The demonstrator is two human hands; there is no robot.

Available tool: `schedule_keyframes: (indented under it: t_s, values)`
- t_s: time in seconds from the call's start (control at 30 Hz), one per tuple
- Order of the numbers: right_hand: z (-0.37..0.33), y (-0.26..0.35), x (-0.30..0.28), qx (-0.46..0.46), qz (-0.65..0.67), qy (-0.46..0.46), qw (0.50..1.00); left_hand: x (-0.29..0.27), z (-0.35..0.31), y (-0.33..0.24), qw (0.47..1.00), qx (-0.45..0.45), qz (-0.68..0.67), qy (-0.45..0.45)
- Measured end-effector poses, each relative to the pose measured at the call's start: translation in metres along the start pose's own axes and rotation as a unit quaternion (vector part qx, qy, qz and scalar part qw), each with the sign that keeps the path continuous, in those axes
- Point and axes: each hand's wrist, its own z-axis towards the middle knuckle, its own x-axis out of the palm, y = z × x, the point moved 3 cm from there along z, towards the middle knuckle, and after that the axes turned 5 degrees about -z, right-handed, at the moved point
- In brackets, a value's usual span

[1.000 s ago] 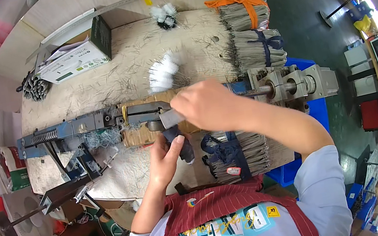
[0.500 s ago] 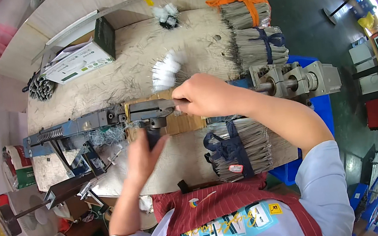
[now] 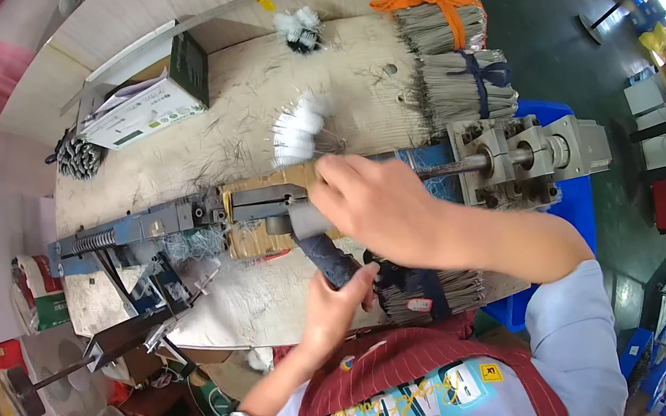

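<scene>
A long blue-grey metal bench device (image 3: 154, 219) lies across the table, with a narrow clamping jaw (image 3: 265, 195) near its middle. My left hand (image 3: 334, 306) is wrapped round the lower end of a dark, wrapped lever handle (image 3: 324, 259), which slants from the jaw toward my body. Over the device, just right of the jaw, is my right hand (image 3: 376, 201), its fingers closed; whatever they hold is hidden. Behind the jaw lies a cluster of small white-bristled brushes (image 3: 301, 131) with thin wire stems.
Tied bundles of wire stand at the far right, one with an orange strap (image 3: 441, 13), another with a navy tie (image 3: 466, 84). A third wire bundle (image 3: 457, 289) lies near me. At the back left is a white and green carton (image 3: 145, 112); a blue bin (image 3: 573, 207) stands right.
My left hand has swung the lever handle to the right and toward my body. My right hand has shifted slightly right and nearer me.
</scene>
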Motion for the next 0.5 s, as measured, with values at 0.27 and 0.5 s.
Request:
schedule_keyframes:
  t_s: [0.27,0.5]
  values:
    - [-0.044,0.029,0.057,0.043,0.147,0.164,0.975,-0.040,0.020,0.030,0.891,0.215,0.390,-0.085]
    - [-0.078,-0.035,0.050,0.177,-0.100,0.119,0.972,-0.132,-0.041,0.022,0.955,0.174,0.078,-0.228]
